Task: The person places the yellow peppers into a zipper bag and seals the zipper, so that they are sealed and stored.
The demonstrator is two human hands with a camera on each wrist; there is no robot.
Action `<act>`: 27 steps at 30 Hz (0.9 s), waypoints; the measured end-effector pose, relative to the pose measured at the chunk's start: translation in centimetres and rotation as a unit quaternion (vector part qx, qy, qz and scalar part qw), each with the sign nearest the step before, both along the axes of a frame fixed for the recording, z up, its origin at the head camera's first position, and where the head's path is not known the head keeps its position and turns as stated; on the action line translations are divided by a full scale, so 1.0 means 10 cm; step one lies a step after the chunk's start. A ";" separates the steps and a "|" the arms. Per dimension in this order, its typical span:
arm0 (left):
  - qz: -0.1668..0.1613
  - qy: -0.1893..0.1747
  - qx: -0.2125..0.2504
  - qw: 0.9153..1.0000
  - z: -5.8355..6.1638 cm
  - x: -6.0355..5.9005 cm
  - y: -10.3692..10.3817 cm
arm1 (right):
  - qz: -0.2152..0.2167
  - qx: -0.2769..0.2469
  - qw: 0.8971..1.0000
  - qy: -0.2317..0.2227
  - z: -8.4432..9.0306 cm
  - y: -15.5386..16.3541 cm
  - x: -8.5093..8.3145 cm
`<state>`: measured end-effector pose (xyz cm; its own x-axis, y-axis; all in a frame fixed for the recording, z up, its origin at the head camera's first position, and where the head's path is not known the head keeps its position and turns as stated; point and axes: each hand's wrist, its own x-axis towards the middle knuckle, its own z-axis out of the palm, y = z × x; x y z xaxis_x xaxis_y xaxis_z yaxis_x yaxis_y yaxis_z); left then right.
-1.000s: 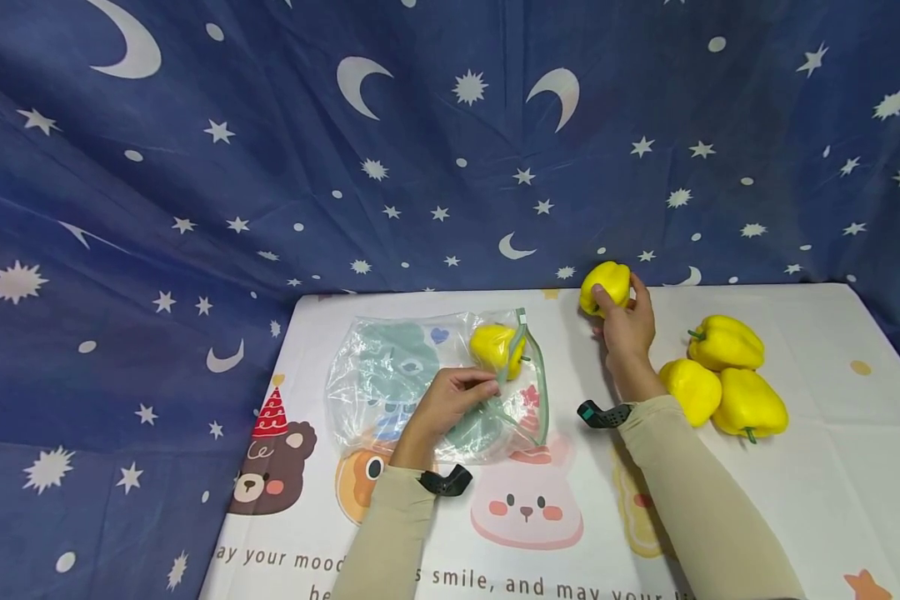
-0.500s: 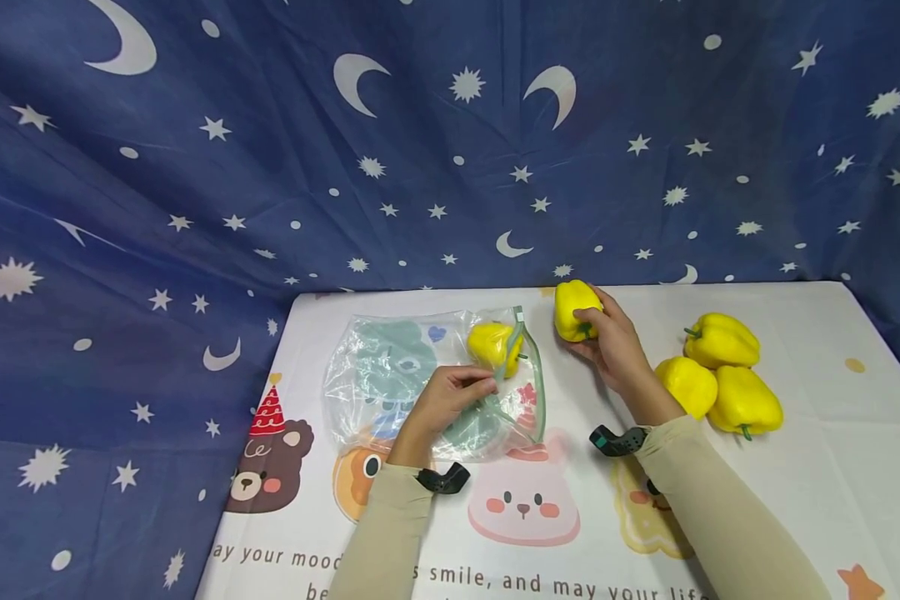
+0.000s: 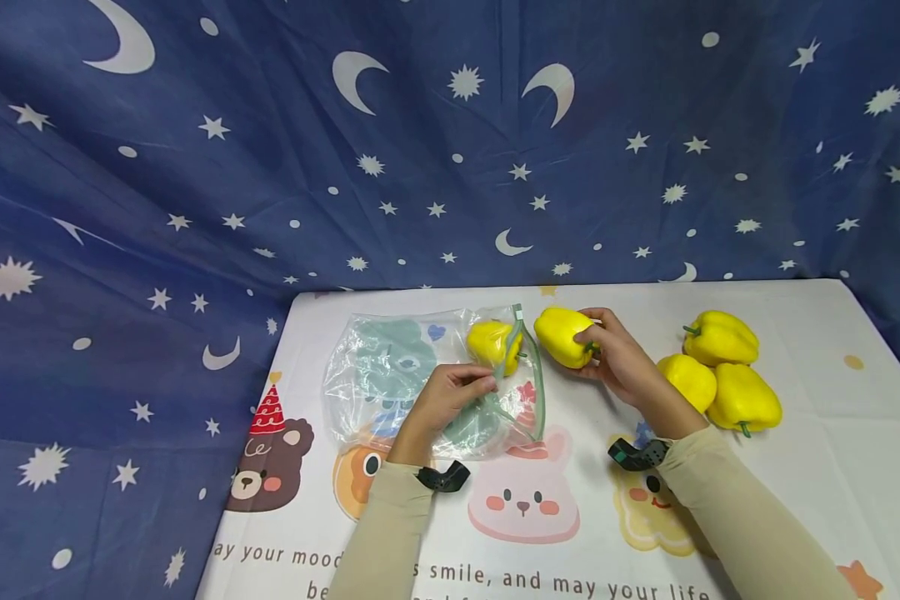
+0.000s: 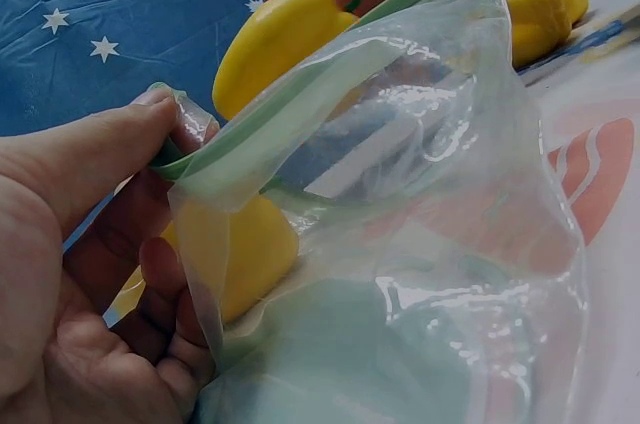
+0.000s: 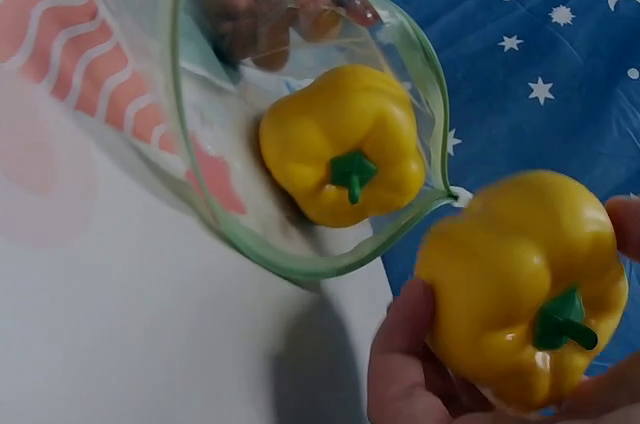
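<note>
A clear zip bag [image 3: 382,400] with a green-edged mouth lies on the table, its mouth facing right and held apart. My left hand [image 3: 453,402] pinches the upper rim of that mouth between thumb and fingers, as the left wrist view shows up close. Inside the bag, near the mouth, sits one yellow bell pepper [image 5: 345,144] with a green stem. My right hand [image 3: 622,358] grips a second yellow bell pepper [image 3: 564,337] by its stem end, just right of the bag's mouth. In the right wrist view this pepper [image 5: 525,289] is close beside the green rim.
Three more yellow bell peppers [image 3: 744,398] sit in a cluster on the table, right of my right forearm. The white tablecloth [image 3: 832,500] carries cartoon prints and lettering. A dark blue curtain [image 3: 420,150] with moons and stars stands behind the table and along its left.
My right hand has brought its pepper leftward and toward me, from the table's back edge to beside the bag's mouth, turning it on its side. My left hand stays on the rim.
</note>
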<state>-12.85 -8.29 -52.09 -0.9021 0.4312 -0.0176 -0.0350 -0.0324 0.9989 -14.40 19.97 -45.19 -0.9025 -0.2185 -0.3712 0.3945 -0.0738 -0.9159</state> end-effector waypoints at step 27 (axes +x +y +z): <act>0.006 0.002 0.014 1.000 0.02 0.00 0.03 | 0.133 0.023 0.991 0.015 -0.16 -0.04 0.23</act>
<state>-12.85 -8.03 -51.85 -0.9075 0.4201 -0.0024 -0.0305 -0.0603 0.9977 -12.11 19.59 -46.76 -0.8261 -0.4327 -0.3610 0.3677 0.0715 -0.9272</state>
